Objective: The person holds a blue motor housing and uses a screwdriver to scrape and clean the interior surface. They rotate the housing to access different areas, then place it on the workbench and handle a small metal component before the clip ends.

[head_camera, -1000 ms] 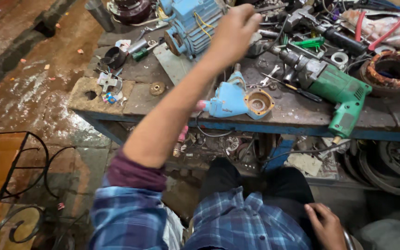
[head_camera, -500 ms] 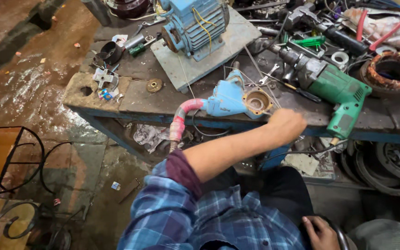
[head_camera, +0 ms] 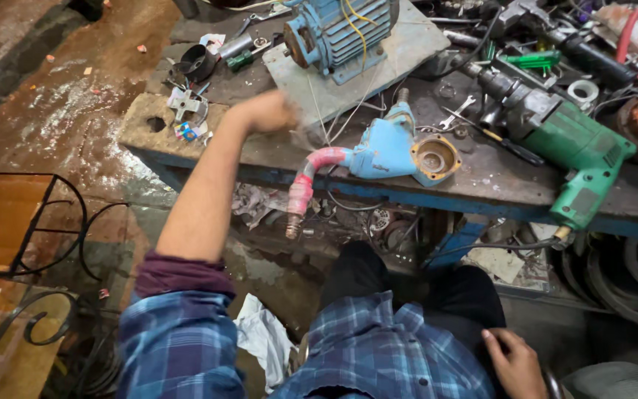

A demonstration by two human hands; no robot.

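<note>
Reaching over the surface [head_camera: 186, 118], the left hand [head_camera: 271, 111] is motion-blurred; whether its grip is clenched or released cannot be told, and nothing visible is grasped. It hovers just beside one grey metal plate [head_camera: 348, 66] carrying one blue electric motor [head_camera: 341, 29]. Near it lies one light-blue tool housing [head_camera: 393, 148] with one pink-taped cable [head_camera: 304, 185] hanging over the surface edge. Further right rests one green power drill [head_camera: 563, 140]. One green-handled screwdriver [head_camera: 533, 60] lies beyond it. The right hand [head_camera: 515, 362] rests flat on the dark trouser leg [head_camera: 467, 295], grip released, fingers extended.
</note>
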